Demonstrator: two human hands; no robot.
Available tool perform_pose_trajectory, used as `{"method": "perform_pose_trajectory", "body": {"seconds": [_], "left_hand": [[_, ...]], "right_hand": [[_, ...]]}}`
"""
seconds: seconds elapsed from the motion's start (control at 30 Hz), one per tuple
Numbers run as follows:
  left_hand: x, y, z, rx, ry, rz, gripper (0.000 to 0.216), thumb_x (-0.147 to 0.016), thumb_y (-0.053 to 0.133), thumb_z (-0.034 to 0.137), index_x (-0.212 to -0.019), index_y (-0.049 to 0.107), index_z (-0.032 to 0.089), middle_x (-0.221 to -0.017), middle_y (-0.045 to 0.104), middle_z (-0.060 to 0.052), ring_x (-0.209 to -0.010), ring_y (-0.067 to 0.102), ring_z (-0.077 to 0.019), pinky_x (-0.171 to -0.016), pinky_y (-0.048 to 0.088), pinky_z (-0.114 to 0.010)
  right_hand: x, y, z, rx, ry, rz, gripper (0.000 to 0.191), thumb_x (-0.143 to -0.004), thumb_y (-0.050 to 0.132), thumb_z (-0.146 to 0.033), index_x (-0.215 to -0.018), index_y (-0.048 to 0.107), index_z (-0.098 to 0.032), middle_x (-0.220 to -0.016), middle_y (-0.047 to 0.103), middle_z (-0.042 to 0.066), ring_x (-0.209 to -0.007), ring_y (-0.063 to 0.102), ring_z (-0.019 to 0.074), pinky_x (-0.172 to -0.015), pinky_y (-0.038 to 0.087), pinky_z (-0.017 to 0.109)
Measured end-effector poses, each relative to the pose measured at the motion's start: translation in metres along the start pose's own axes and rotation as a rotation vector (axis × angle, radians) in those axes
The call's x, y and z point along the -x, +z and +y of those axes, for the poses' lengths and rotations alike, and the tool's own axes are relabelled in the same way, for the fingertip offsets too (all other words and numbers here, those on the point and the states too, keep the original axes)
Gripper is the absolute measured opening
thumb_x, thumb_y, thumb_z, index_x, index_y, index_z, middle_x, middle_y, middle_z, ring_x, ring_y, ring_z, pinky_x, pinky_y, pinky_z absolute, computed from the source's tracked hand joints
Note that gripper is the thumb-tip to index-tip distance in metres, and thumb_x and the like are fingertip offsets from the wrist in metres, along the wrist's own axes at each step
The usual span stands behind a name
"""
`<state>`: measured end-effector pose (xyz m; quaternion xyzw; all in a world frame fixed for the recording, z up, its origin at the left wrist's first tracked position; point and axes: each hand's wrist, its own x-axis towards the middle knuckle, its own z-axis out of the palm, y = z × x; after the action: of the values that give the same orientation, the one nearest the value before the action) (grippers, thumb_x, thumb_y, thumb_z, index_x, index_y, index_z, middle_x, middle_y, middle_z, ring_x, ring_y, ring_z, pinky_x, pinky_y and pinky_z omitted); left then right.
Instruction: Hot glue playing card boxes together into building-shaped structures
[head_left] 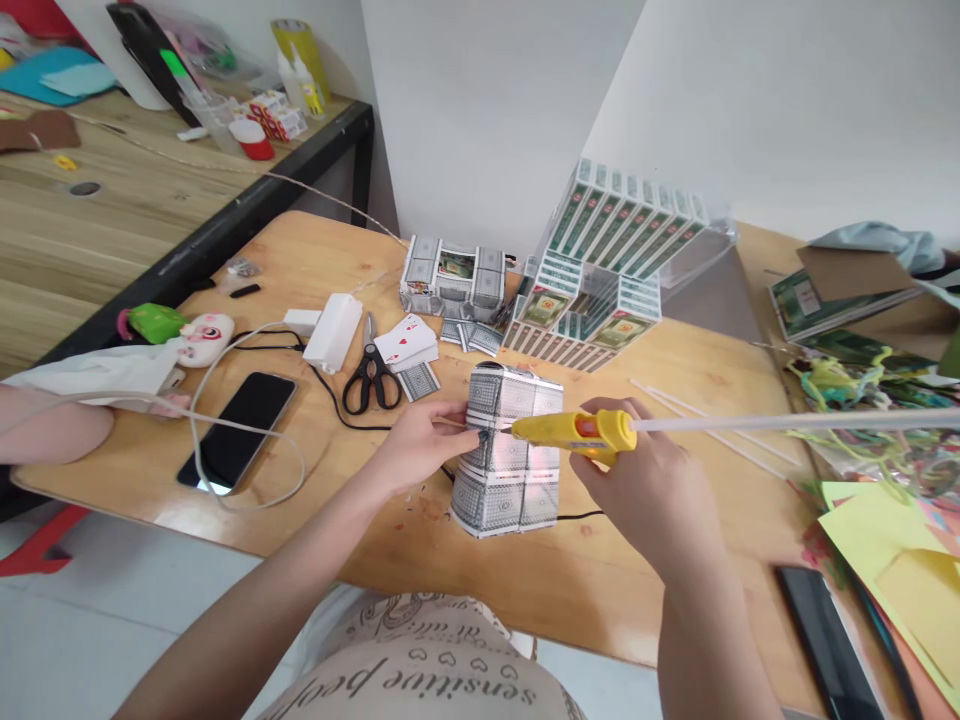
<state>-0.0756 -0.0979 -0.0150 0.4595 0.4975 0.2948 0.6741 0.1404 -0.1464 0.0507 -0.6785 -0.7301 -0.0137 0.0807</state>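
A standing box-like block built from grey-backed playing cards (pixel 508 455) sits on the wooden table (pixel 300 260) in front of me. My left hand (pixel 424 440) pinches its left edge near the top. My right hand (pixel 649 480) grips a yellow hot glue gun (pixel 574 432) with a long clear glue stick poking out to the right. The gun's nozzle points left and touches the block close to my left fingertips.
Black scissors (pixel 371 378), loose cards (pixel 409 345), a white adapter (pixel 332 330), a black phone (pixel 238 430) with white cable lie left. Stacked card boxes (pixel 592 290) stand behind. Coloured paper (pixel 892 530) and another phone (pixel 829 640) lie right. Someone's arm (pixel 45 425) enters at left.
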Motion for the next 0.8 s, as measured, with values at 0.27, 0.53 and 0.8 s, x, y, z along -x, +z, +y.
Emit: {"method": "perform_pose_trajectory", "body": {"seconds": [0.27,0.53,0.8], "left_hand": [[0.0,0.001,-0.001,-0.011,0.019,-0.008,0.035,-0.067,0.07,0.019,-0.102,0.069,0.016,-0.1,0.073,-0.004,-0.09,0.068,-0.0187,-0.082,0.053,-0.028],[0.001,0.003,0.001,0.011,0.019,0.004,0.033,-0.066,0.07,0.018,-0.1,0.069,0.016,-0.099,0.073,-0.005,-0.09,0.068,-0.0191,-0.082,0.054,-0.028],[0.0,0.004,0.001,0.023,0.0,0.008,0.034,-0.065,0.072,0.02,-0.099,0.069,0.015,-0.098,0.073,-0.006,-0.09,0.068,-0.0205,-0.082,0.054,-0.03]], "right_hand": [[-0.008,0.003,-0.01,0.032,0.004,0.019,0.02,-0.079,0.048,-0.023,-0.099,0.052,-0.02,-0.092,0.062,0.004,-0.047,0.047,0.0103,-0.044,0.024,0.024],[-0.009,0.001,-0.012,0.09,-0.027,-0.005,0.024,-0.08,0.047,-0.02,-0.103,0.053,-0.018,-0.093,0.062,0.005,-0.041,0.038,0.0074,-0.041,0.022,0.024],[-0.005,-0.004,-0.015,0.097,-0.038,-0.049,0.026,-0.082,0.045,-0.017,-0.106,0.052,-0.019,-0.096,0.063,0.005,-0.043,0.041,0.0094,-0.042,0.025,0.026]]}}
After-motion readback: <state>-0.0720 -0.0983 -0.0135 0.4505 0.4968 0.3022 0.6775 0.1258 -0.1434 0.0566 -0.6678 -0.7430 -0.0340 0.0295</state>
